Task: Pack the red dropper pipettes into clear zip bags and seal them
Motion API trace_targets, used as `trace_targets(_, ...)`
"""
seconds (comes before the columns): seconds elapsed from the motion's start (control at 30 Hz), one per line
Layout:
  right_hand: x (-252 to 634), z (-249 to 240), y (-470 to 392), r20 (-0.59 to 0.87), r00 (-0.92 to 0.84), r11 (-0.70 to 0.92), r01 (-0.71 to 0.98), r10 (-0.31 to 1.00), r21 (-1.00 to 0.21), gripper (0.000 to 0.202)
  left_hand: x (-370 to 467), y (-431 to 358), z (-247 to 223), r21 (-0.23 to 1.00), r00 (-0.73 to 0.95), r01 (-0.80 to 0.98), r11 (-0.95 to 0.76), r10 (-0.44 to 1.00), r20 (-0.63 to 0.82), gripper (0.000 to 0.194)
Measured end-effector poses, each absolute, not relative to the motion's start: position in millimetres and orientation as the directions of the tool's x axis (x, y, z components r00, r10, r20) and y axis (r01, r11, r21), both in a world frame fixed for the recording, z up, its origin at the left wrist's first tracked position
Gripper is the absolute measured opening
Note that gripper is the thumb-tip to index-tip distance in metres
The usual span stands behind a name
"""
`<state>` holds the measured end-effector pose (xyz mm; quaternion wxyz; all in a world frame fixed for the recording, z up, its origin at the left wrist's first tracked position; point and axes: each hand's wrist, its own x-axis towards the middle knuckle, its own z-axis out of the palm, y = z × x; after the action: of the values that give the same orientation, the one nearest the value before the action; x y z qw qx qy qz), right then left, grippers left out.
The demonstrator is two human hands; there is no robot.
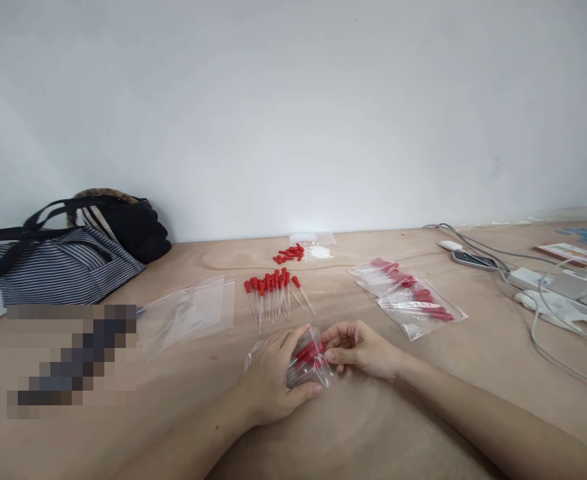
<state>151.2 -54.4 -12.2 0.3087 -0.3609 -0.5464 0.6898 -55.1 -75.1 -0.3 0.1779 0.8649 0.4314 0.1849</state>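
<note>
My left hand is closed round a clear plastic bag with red-topped droppers inside, near the table's front. On the bag's right edge, my right hand pinches the plastic by the red tops. Behind my hands lies a loose group of several droppers with red bulbs and clear stems. Flat clear bags are spread to the left. On the right, filled bags holding red-topped droppers overlap each other.
Loose red bulbs and clear stems lie near the wall. A striped bag and a black bag stand at the left, beside a pixelated dark item. Cables, a phone and a power strip occupy the right.
</note>
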Motion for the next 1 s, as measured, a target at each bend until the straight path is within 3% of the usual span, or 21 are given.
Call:
trace_targets(0.2, 144.6, -6.8, -49.3, -0.090, -0.601, -0.171, -0.078, 0.794, -0.982, 0.031, -55.8, -76.6, 0.9, 0.474, 0.553, 0.682, -0.557, 0.817, 0.166, 0.073)
trace_targets(0.37, 134.1, -9.5, -48.1, -0.134, -0.573, -0.122, 0.059, 0.808, -0.991, 0.024, -55.9, -76.2, 0.3, 0.482, 0.555, 0.679, -0.553, 0.817, 0.156, 0.072)
trace_targets(0.47, 125.3, -12.5, -50.0, -0.016, -0.489, 0.045, 0.112, 0.872, -0.993, 0.016, -55.8, -76.2, 2.6, 0.487, 0.550, 0.683, -0.545, 0.822, 0.149, 0.072)
trace_targets(0.53, 125.2, -10.8, -48.6, 0.124, -0.537, 0.214, 0.108, 0.834, -0.971, 0.014, -55.6, -76.5, 5.9, 0.494, 0.547, 0.686, -0.534, 0.826, 0.134, 0.072)
trace_targets(0.63, 135.6, -4.0, -33.8, 0.084, -0.664, 0.246, 0.155, 0.743, -0.957, 0.022, -55.1, -77.2, 10.5, 0.503, 0.536, 0.699, -0.509, 0.838, 0.104, 0.073)
trace_targets(0.7, 143.6, 0.2, -14.4, -0.046, -0.512, 0.151, 0.337, 0.858, -0.929, 0.024, -55.1, -77.2, 11.8, 0.506, 0.526, 0.708, -0.492, 0.846, 0.085, 0.076)
trace_targets(0.77, 145.8, 2.4, 9.2, -0.019, -0.246, 0.103, 0.471, 0.969, -0.876, 0.020, -55.5, -77.2, 11.3, 0.510, 0.523, 0.711, -0.485, 0.848, 0.078, 0.080)
trace_targets(0.87, 133.4, 2.3, 41.6, 0.017, -0.090, 0.063, 0.543, 0.996, -0.838, 0.018, -56.6, -78.1, 9.8, 0.513, 0.516, 0.704, -0.491, 0.850, 0.105, 0.085)
trace_targets(1.0, 100.5, 2.6, 64.9, 0.029, 0.034, 0.001, 0.637, 0.999, -0.771, 0.041, -58.1, -83.2, 12.1, 0.510, 0.528, 0.695, -0.507, 0.841, 0.116, 0.088)
